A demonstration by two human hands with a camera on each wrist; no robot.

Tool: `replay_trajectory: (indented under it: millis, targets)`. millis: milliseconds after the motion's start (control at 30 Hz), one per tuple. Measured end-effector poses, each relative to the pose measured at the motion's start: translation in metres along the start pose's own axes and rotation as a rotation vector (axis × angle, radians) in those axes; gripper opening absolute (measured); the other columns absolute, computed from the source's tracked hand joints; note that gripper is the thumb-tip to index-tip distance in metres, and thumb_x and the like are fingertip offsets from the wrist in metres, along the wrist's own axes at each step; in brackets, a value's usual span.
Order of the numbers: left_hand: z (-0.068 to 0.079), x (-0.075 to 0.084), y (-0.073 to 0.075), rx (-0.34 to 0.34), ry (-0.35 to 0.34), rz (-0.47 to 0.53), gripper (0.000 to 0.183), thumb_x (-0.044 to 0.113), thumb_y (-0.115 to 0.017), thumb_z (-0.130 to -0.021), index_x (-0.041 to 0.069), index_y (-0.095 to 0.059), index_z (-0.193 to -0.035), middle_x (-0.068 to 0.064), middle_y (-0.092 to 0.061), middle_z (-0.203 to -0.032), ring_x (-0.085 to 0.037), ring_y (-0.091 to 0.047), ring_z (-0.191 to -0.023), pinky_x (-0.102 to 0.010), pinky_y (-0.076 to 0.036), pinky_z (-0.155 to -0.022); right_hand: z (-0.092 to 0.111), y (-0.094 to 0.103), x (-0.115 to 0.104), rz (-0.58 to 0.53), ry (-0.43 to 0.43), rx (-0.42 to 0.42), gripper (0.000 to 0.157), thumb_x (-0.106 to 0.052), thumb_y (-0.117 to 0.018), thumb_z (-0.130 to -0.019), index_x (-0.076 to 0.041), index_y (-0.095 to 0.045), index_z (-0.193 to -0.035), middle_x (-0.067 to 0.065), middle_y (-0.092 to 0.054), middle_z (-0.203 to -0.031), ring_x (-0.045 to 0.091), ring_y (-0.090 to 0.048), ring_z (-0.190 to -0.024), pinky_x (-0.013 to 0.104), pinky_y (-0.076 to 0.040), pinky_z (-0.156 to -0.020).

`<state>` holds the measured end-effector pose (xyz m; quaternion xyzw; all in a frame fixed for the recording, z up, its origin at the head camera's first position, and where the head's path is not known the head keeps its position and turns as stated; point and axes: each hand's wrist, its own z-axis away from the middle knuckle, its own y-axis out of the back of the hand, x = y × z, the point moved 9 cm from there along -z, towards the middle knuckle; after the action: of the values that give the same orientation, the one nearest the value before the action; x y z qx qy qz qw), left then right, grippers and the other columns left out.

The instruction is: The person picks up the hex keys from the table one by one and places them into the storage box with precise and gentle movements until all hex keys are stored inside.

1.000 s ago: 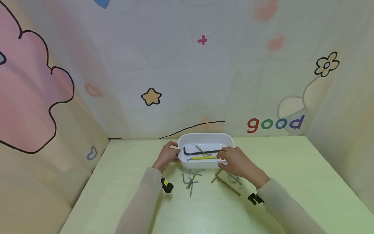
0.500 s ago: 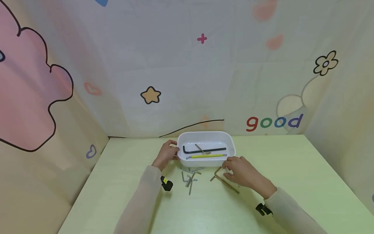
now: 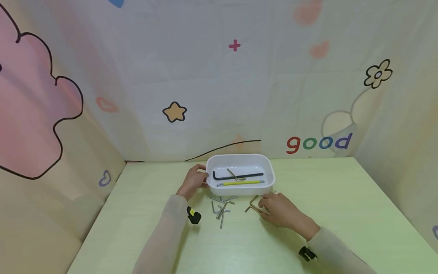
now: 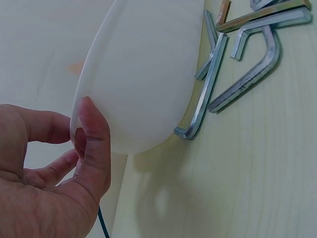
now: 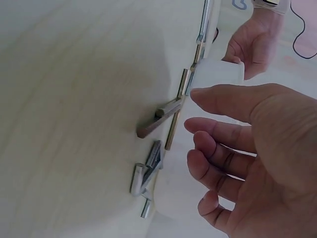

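Observation:
My left hand pinches the left rim of a white plastic tray, thumb outside in the left wrist view. Inside the tray lie a black hex key, a yellow-sleeved hex key and a small brass-coloured hex key. Low over the table, my right hand is beside brass-coloured hex keys, partly covering them. In the right wrist view its fingers are loosely bent, thumb apart, with nothing between them. Silver hex keys lie below that hand.
More loose hex keys, silver and brass-coloured, lie in a pile before the tray's left half. A printed cloth wall rises behind the pale table; side walls flank it.
My right hand has drawn back from the yellow-sleeved hex key in the tray, down to the hex keys on the table. My left hand keeps its hold on the rim.

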<state>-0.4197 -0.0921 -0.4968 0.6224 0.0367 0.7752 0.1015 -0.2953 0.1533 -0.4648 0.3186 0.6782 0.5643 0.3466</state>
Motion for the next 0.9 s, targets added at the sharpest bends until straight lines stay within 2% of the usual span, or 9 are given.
replay_trajectory:
  millis: [200, 467, 733, 900]
  targets:
    - [-0.003, -0.002, 0.001, -0.005, -0.001, 0.006, 0.038, 0.006, -0.055, -0.094, 0.002, -0.049, -0.131, -0.018, -0.063, -0.097, -0.018, -0.063, -0.076, -0.023, -0.057, -0.061, 0.000, -0.005, 0.001, 0.003, -0.012, -0.005, 0.015, -0.022, -0.078, -0.079, -0.019, -0.064, -0.079, -0.010, -0.047, -0.072, 0.007, -0.044, -0.066, 0.029, -0.035, -0.062]
    - [-0.002, -0.002, 0.001, -0.005, -0.002, 0.011, 0.036, 0.006, -0.055, -0.093, 0.003, -0.050, -0.129, -0.014, -0.061, -0.092, -0.016, -0.062, -0.074, -0.024, -0.058, -0.061, 0.000, -0.008, 0.002, 0.016, -0.015, 0.013, 0.017, -0.022, -0.079, -0.079, -0.018, -0.063, -0.076, -0.009, -0.046, -0.070, 0.008, -0.044, -0.066, 0.029, -0.035, -0.061]
    - [-0.003, -0.002, 0.002, -0.004, 0.008, 0.012, 0.034, 0.008, -0.055, -0.094, 0.005, -0.051, -0.128, -0.018, -0.064, -0.097, -0.019, -0.063, -0.078, -0.026, -0.059, -0.064, -0.004, -0.011, 0.010, -0.073, -0.070, 0.024, 0.010, -0.009, -0.074, -0.080, -0.016, -0.069, -0.076, -0.007, -0.061, -0.074, 0.007, -0.049, -0.065, 0.030, -0.044, -0.061]
    - [-0.003, -0.003, 0.003, -0.011, 0.021, 0.004, 0.034, 0.008, -0.056, -0.094, 0.005, -0.051, -0.128, -0.019, -0.064, -0.100, -0.020, -0.064, -0.080, -0.024, -0.058, -0.062, -0.005, -0.014, 0.014, -0.133, -0.128, -0.014, 0.009, -0.008, -0.071, -0.081, -0.015, -0.069, -0.076, -0.007, -0.062, -0.071, 0.007, -0.047, -0.063, 0.026, -0.043, -0.057]
